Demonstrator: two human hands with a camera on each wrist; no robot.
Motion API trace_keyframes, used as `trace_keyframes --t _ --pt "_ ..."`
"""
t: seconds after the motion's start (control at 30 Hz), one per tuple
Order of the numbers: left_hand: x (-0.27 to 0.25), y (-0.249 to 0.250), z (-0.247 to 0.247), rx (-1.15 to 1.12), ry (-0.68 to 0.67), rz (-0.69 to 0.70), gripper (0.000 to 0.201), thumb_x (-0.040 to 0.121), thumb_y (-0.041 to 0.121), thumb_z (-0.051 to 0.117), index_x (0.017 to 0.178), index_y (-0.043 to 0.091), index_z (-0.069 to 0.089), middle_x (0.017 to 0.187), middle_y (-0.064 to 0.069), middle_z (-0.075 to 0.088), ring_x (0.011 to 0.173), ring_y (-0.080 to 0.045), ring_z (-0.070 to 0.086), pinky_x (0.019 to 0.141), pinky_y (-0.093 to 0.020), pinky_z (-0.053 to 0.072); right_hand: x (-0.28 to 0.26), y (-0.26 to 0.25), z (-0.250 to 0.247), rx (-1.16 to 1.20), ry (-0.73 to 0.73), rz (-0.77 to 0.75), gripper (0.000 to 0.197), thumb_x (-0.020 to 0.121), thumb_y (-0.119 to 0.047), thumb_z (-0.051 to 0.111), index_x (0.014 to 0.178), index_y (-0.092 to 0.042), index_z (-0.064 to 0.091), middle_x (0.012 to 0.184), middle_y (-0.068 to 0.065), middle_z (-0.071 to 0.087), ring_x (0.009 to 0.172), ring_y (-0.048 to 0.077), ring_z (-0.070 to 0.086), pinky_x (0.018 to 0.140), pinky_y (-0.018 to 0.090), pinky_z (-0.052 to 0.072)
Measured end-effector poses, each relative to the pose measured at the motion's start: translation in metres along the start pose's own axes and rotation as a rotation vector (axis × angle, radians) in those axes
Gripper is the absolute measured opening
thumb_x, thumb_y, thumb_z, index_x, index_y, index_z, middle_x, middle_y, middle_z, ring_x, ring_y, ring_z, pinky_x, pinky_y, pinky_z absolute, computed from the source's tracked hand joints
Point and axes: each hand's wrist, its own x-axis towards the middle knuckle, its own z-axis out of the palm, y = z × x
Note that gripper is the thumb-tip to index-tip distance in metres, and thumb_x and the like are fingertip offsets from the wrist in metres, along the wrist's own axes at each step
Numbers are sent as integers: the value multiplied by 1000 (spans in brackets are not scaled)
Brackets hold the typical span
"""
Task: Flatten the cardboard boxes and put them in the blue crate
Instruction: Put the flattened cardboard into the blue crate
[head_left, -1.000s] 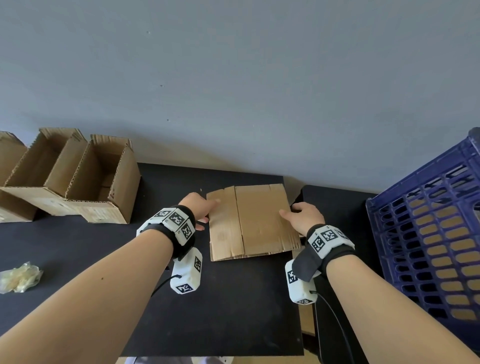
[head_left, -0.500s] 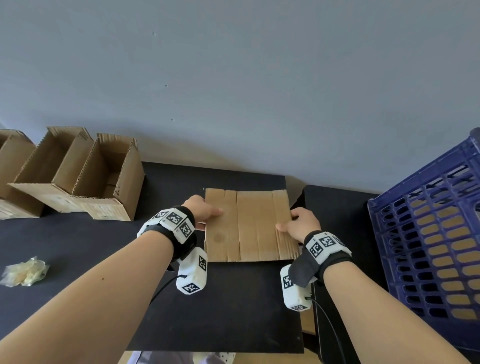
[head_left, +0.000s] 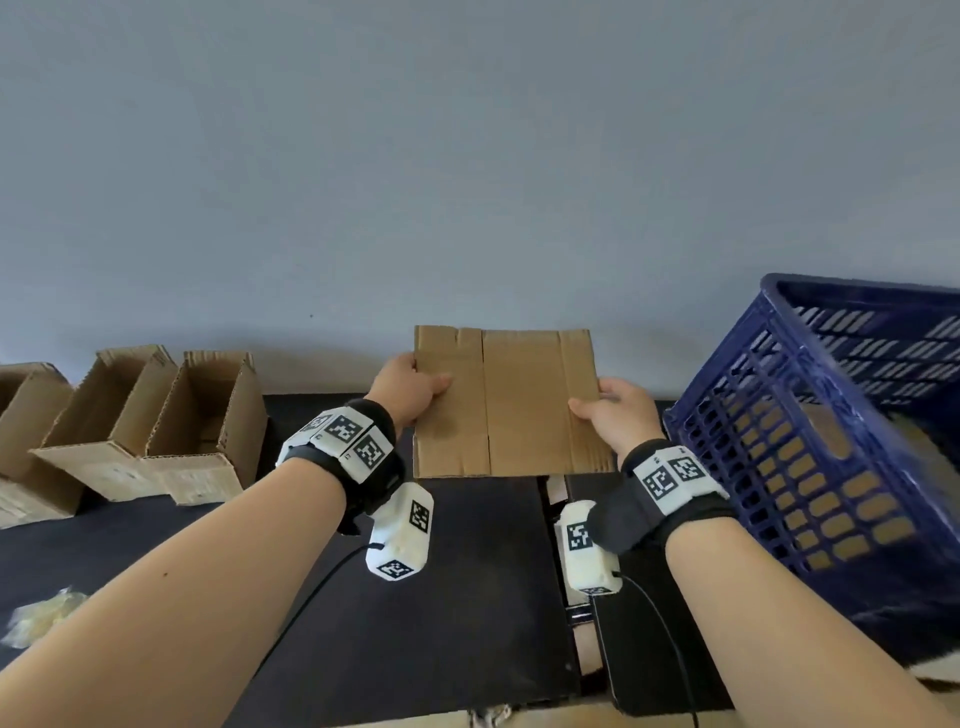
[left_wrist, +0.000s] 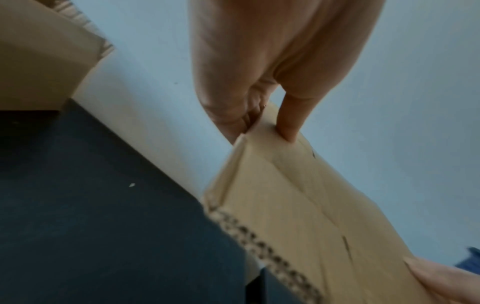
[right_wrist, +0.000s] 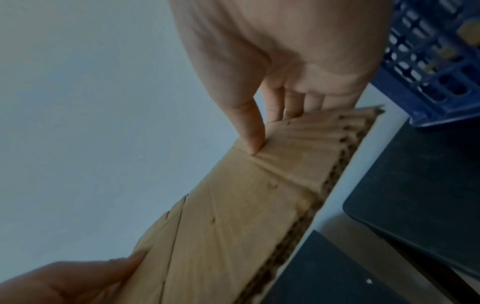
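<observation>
A flattened cardboard box (head_left: 509, 402) hangs in the air above the black table (head_left: 441, 597), held by both hands. My left hand (head_left: 408, 387) pinches its left edge, thumb on top and fingers underneath. My right hand (head_left: 615, 415) pinches the right edge the same way. In the left wrist view the thumb presses the flattened cardboard box (left_wrist: 298, 205); in the right wrist view the thumb lies on the flattened cardboard box (right_wrist: 233, 205). The blue crate (head_left: 831, 441) stands just right of the right hand, with cardboard showing through its slots.
Open, unflattened cardboard boxes (head_left: 202, 415) stand in a row at the table's back left. A crumpled piece of clear plastic (head_left: 41, 616) lies near the left front. A gap (head_left: 563, 519) separates the two black table surfaces. A grey wall rises behind.
Both hands have lifted the flattened box off the table, up and to the right toward the crate. The head view has tilted, showing more of the crate.
</observation>
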Motion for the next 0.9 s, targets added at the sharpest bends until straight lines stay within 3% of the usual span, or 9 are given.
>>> trace_keyframes --t 0.2,0.43,0.6,0.8,0.9 --pt "-35 34 21 -33 -35 146 40 91 18 61 128 8 49 122 -11 60 108 -28 60 96 -46 49 -42 -23 -44 88 203 -83 29 83 -7 67 112 -11 65 103 5 67 91 19 63 81 29 50" --pt "-85 62 46 -104 -171 286 32 93 21 58 123 12 52 117 -5 61 105 -24 61 91 -40 51 -104 -32 -112 134 301 -122 31 81 -6 69 111 -13 67 102 2 70 94 17 65 90 37 52" --pt "-129 85 81 -131 -263 395 24 97 24 50 117 11 54 117 -7 61 107 -24 60 95 -41 49 -142 -28 -165 119 435 -158 25 82 -7 69 103 -21 67 95 -3 69 94 16 65 91 36 51" --pt "-164 109 123 -81 -316 457 25 96 24 53 117 11 56 118 -8 62 107 -25 60 95 -42 50 -165 -17 -217 112 560 -187 26 81 -5 68 100 -24 66 86 -9 66 90 13 64 90 33 51" --pt "-175 126 153 -72 -343 497 21 94 21 55 110 7 58 113 -11 63 103 -25 61 88 -39 54 -165 -10 -249 115 648 -206 24 81 -7 68 99 -23 64 88 -7 64 89 13 62 88 31 49"
